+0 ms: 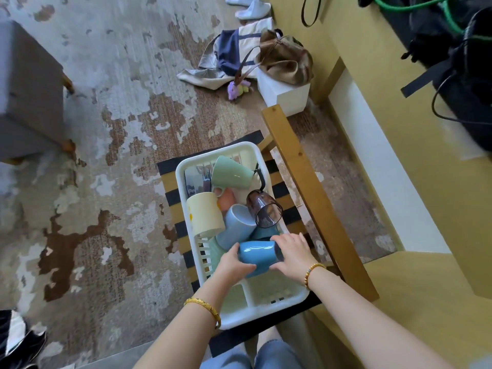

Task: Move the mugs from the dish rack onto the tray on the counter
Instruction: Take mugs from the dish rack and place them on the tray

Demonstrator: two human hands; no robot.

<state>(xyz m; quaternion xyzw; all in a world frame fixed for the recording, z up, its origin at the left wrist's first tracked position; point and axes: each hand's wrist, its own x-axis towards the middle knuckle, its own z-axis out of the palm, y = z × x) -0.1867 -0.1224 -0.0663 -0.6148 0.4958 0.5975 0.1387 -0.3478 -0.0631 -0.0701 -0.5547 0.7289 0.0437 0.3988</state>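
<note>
A white plastic dish rack point(279, 299) sits on a striped chair seat and holds several mugs. Both hands hold a blue mug point(257, 253) lying on its side at the rack's near part. My left hand point(233, 262) grips its left end, and my right hand point(291, 255) covers its right end with fingers curled round it. Farther back lie a pale blue mug point(237, 230), a cream mug point(206, 214), a green mug point(230, 173) and a dark transparent cup point(265, 210). No tray is in view.
The chair's wooden arm point(311, 193) runs along the rack's right side. A yellow counter point(426, 129) with black bags stands at the right. Bags point(266, 55) and a white box point(285, 93) lie on the worn rug; a grey seat point(26, 89) stands left.
</note>
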